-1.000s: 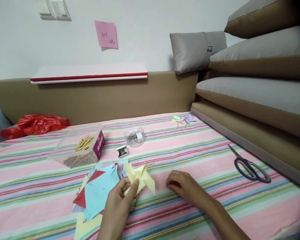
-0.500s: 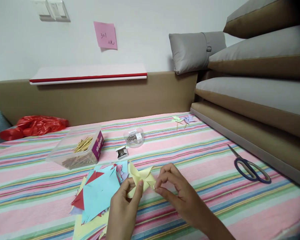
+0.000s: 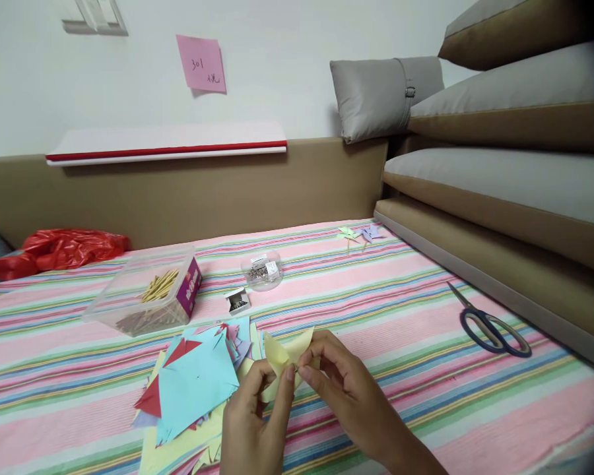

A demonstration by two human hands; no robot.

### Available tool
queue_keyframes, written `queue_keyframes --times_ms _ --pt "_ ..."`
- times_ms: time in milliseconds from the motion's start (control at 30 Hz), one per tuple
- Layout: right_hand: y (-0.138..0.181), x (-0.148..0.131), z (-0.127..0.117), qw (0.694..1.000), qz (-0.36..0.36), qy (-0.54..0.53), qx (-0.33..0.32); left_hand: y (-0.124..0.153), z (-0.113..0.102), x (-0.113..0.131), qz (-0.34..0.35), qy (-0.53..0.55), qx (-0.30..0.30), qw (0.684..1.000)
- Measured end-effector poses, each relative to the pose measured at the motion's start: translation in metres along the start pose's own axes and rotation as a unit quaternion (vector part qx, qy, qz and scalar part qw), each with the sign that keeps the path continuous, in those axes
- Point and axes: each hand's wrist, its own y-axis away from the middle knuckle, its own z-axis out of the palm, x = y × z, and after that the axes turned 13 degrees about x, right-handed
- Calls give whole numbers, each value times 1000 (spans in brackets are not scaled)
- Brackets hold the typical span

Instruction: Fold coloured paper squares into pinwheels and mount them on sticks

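Observation:
A folded yellow paper pinwheel (image 3: pixel 282 353) is held just above the striped sheet. My left hand (image 3: pixel 257 415) pinches its centre from below with thumb and forefinger. My right hand (image 3: pixel 344 389) meets it from the right, its fingertips pinched together at the same spot; anything small between them is hidden. Just left of my hands lies a loose pile of cut paper squares (image 3: pixel 193 382), light blue on top with red, yellow and purple underneath.
A clear plastic box of wooden sticks (image 3: pixel 148 293) sits at left. A small round pin container (image 3: pixel 263 270) and a tiny open box (image 3: pixel 237 301) lie behind the pile. Blue-handled scissors (image 3: pixel 490 323) rest at right. Two finished pinwheels (image 3: pixel 359 235) lie far back, a red bag (image 3: pixel 54 249) far left.
My right hand rose from the sheet and closed in on the pinwheel's centre, where it now pinches beside my left fingers. The pinwheel has been lifted a little and turned.

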Motion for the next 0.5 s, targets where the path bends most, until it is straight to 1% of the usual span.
queue_keyframes --times_ms 233,500 --pt "3 -6 2 1000 4 -1 -8 1 -2 0 15 -7 -12 1000" --pt "4 -8 1 999 24 -22 -14 1 -1 1 29 3 -12 1000"
